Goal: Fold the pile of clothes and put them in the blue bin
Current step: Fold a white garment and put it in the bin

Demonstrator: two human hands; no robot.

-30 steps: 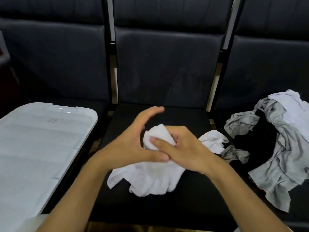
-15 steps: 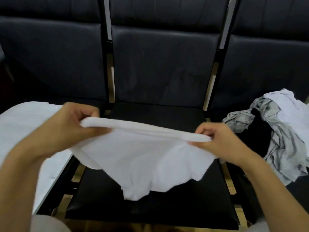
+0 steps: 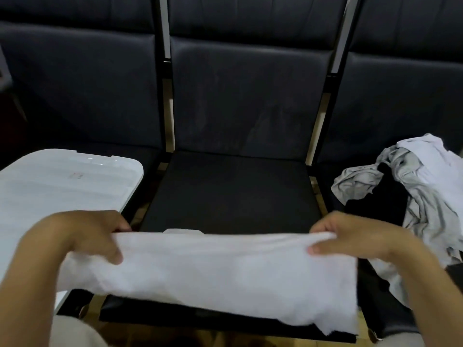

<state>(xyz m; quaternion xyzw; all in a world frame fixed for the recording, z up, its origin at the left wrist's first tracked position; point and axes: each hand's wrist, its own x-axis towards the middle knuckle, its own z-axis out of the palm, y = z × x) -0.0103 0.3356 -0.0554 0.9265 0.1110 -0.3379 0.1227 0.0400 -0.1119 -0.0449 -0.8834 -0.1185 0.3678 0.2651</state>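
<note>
Nearest, the left hand point(image 3: 82, 236) and right hand point(image 3: 350, 240) each pinch a top corner of a white cloth garment point(image 3: 213, 274), stretched flat over the near edge of the black padded chair seat point(image 3: 233, 191) (its lower edge is blurred). Left lies a white plastic lid point(image 3: 57, 179); right, a crumpled pile of grey, black and white clothes point(image 3: 413, 196).
</note>
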